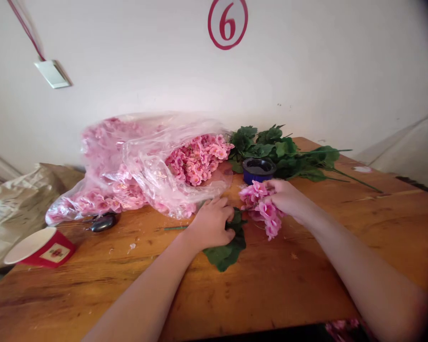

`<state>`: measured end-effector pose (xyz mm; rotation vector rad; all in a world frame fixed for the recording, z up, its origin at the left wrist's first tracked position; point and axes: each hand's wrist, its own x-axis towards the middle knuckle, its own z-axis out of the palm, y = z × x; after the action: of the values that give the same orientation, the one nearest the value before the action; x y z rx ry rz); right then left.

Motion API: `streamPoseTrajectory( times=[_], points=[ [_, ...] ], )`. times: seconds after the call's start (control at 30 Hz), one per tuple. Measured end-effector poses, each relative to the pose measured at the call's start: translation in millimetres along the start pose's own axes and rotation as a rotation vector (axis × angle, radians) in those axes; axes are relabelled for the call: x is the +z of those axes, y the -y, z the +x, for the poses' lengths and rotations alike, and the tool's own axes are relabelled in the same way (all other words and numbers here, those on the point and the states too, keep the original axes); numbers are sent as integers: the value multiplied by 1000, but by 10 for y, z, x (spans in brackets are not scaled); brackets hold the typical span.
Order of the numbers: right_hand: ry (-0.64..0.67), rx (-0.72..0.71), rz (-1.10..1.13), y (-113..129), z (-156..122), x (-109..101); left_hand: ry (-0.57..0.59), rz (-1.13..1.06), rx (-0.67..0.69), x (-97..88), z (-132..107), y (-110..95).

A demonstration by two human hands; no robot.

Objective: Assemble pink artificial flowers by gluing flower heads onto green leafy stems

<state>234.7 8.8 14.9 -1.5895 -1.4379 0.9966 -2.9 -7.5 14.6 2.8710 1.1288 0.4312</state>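
Hands are held apart: a leafy stem [228,251] is pinned steady by the left hand [210,224], pink blossoms [260,209] pinched by the right hand [288,197].

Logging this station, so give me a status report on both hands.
Left hand on leafy green stem. Right hand holding pink blossoms. Blue pot beyond right hand.

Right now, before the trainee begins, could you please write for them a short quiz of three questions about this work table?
1. True or false: the right hand holds pink blossoms.
2. What lies under the left hand? A) green leaves B) black scissors C) a red paper cup
3. Which number is on the round wall sign?

Key: 1 true; 2 A; 3 six.
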Motion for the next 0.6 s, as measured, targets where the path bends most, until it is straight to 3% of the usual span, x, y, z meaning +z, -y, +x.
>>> streamPoseTrajectory(
  times=[0.27,0.47,0.6],
  points=[
    [21,86,-11,152,-86,29,-28,-88,110,48,19,92],
    [20,36,3,127,-65,11,-16,23,237,-27,0,109],
    [-38,4,-56,59,-9,-52,-37,26,213,-41,-8,59]
  ],
)
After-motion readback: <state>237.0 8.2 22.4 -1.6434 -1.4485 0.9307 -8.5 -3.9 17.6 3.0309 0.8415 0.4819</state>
